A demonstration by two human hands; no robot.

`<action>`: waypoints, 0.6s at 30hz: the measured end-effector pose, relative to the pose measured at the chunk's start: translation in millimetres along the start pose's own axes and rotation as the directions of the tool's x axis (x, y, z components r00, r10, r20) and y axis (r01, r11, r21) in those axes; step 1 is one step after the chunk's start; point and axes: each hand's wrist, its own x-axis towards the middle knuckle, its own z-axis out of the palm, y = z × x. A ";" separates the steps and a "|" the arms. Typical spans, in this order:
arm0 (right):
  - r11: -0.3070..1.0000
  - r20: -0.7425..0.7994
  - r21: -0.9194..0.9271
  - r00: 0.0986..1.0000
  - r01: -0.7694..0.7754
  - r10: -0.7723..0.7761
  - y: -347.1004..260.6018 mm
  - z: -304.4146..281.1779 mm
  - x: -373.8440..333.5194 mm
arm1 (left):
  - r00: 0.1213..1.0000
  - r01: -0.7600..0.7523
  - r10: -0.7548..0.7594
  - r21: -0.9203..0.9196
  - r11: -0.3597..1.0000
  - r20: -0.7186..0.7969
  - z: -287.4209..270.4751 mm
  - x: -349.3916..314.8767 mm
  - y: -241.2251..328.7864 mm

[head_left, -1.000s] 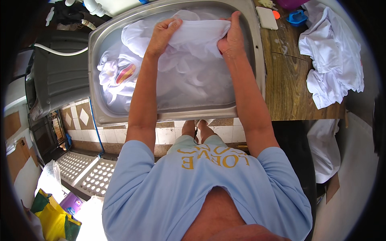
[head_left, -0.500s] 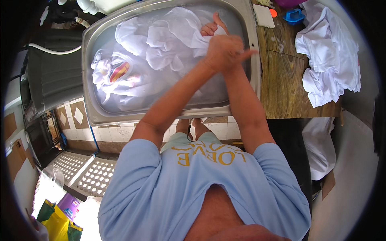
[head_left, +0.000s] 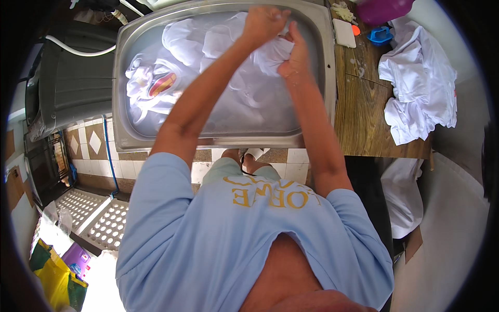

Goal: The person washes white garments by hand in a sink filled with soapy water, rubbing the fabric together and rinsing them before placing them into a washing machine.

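Observation:
Soapy, cloudy water fills a metal sink basin (head_left: 223, 141), with white cloth (head_left: 182, 44) soaking in it. My right hand (head_left: 296, 56) is closed on a bunched part of a white garment (head_left: 271, 56), its thumb pointing up. Just above and to the left of it, at the basin's far side, is my left hand (head_left: 266, 23). Its fingers look curled and are slightly blurred; whatever they hold is hidden. In the left part of the basin lies another white piece with a red and yellow print (head_left: 163, 84).
Right of the basin, a wood-patterned counter (head_left: 361, 114) bears a heap of white clothes (head_left: 416, 78), a blue scrub brush (head_left: 380, 36), a whitish block (head_left: 344, 34) and a purple container (head_left: 382, 10). A dark grey ribbed surface (head_left: 78, 78) adjoins the basin on the left.
My left hand has moved up and left, off the right hand it was crossed over. The right hand now shows with the garment bunched in it. The view has shifted slightly.

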 end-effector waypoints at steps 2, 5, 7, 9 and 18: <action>0.892 0.231 -0.414 0.969 0.181 -0.090 -39.6 9.7 -19.9 | 0.986 0.153 -0.138 -0.191 0.970 0.093 -20.7 26.8 13.7; 0.474 0.514 -0.749 0.857 0.463 -0.024 -84.6 71.7 -59.4 | 0.992 -0.002 0.055 -0.415 0.910 0.115 -66.2 69.3 67.0; 0.292 0.546 -0.807 0.837 0.513 0.038 -105.3 83.1 -52.9 | 0.982 -0.112 0.167 -0.434 0.894 0.091 -93.6 87.3 102.0; 0.433 0.464 -0.777 0.881 0.457 -0.098 -128.8 112.7 -61.1 | 0.988 -0.115 0.148 -0.454 0.884 0.037 -117.8 92.2 114.2; 0.212 0.596 -0.730 0.757 0.650 -0.268 -96.0 56.3 21.6 | 0.943 0.172 -0.175 0.033 0.984 0.284 -106.6 -76.7 -37.7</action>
